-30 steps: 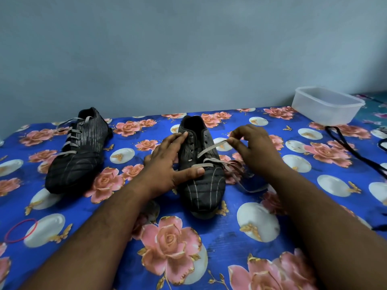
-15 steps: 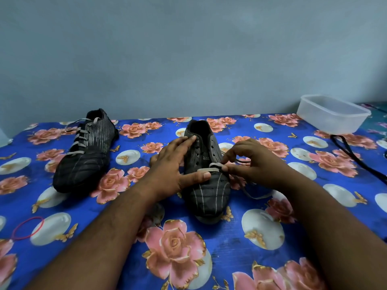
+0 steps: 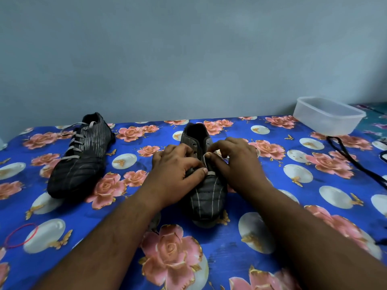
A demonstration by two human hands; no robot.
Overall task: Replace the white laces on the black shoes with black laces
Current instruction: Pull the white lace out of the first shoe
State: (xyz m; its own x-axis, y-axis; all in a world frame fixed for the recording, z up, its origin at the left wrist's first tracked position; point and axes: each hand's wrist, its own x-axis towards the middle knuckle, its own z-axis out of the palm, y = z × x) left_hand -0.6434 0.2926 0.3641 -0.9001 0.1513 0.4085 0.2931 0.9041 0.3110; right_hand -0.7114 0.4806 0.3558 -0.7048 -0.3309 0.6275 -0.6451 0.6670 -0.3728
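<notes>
A black striped shoe (image 3: 206,197) lies in the middle of the floral cloth, toe toward me. My left hand (image 3: 174,170) presses on its left side, thumb across the lowest lace row. My right hand (image 3: 232,162) pinches the white lace (image 3: 210,173) at the eyelets between thumb and forefinger. Most of that lace is hidden under my hands. A second black shoe (image 3: 80,155) with its white lace fully threaded lies to the left. Black laces (image 3: 354,162) trail on the cloth at the right.
A clear plastic container (image 3: 327,115) stands at the back right corner. A red rubber band (image 3: 21,235) lies at the front left. The blue floral cloth (image 3: 272,206) covers the surface, with a grey wall behind.
My right hand has come in from pulling the lace out to the right and now pinches it over the eyelets. My left hand has curled in over the shoe. The view has shifted down slightly.
</notes>
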